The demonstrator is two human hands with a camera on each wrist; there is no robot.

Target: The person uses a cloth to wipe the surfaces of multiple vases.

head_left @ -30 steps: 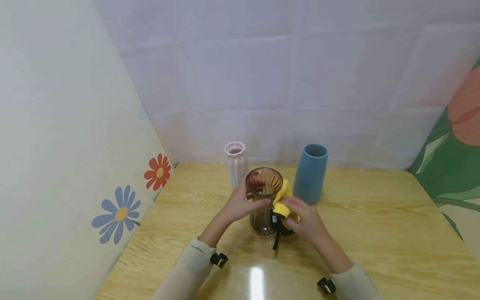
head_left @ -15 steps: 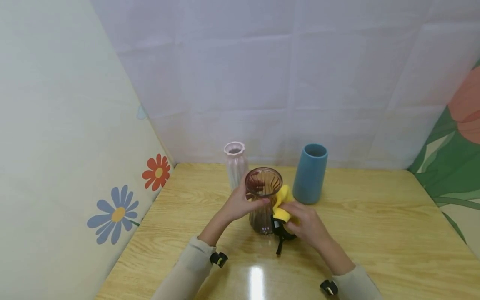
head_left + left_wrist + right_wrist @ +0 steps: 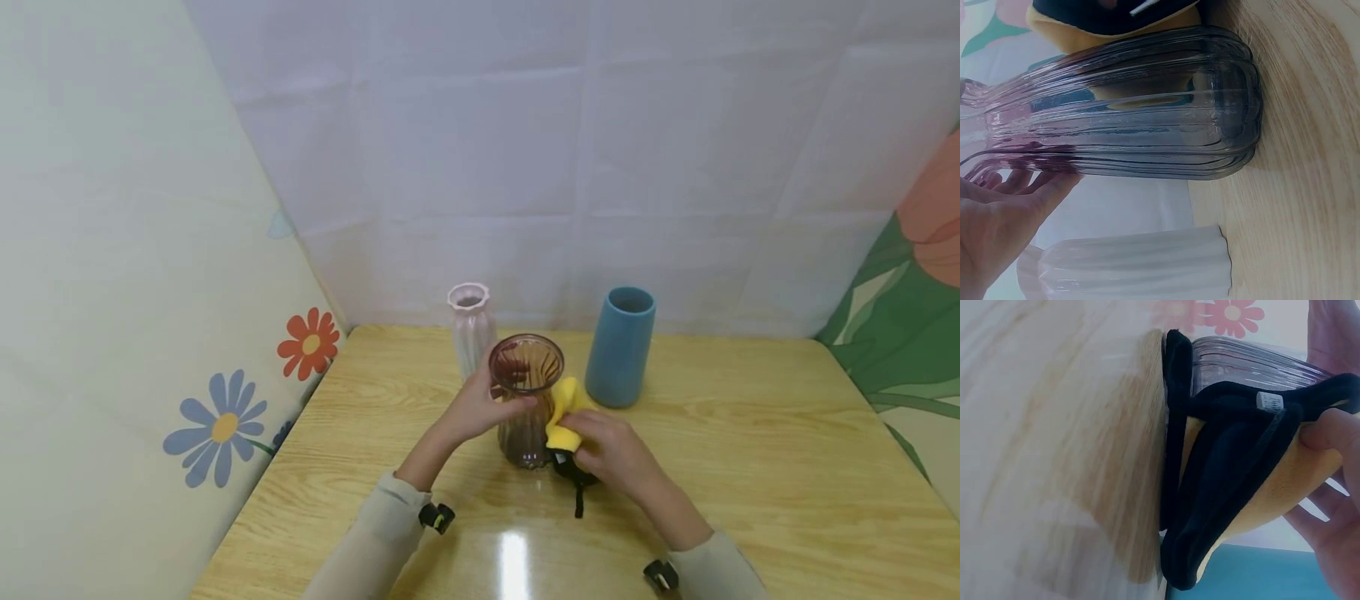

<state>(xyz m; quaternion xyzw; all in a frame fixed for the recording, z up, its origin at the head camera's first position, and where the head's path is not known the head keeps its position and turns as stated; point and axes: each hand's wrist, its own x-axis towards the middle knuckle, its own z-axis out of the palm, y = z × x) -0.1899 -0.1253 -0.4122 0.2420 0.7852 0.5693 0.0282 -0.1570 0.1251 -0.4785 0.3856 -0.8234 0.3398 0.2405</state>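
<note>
Head view shows a person sitting at a wooden worktop [image 3: 750, 433] with both hands out in front. The left hand [image 3: 472, 408] is wrapped round the neck of a dark glass vase [image 3: 527, 400], just under its wide rim. That grip probably keeps the vase from tipping or turning, because the other hand is pushing on it from the side. The vase stands upright on the worktop, near the middle and close to the person.

The right hand [image 3: 607, 446] pinches a yellow cloth [image 3: 566, 408] with a black edge and presses it flat against the right side of the vase. The hand seems to bunch the cloth up so there is a thick pad between the fingers and the ribbed glass. A black strap from the cloth hangs down and reaches the worktop.

The right wrist view shows the cloth [image 3: 1241, 500] folded over, black side against the glass [image 3: 1254, 362], with the thumb squeezing it. The left wrist view shows the fingers [image 3: 1004, 206] lying on the ribs of the vase [image 3: 1147, 106].

Behind it stand a pale pink vase [image 3: 470, 325] and a blue vase [image 3: 621, 346], both upright. They sit well back by the wall, out of the way of the hands.
</note>
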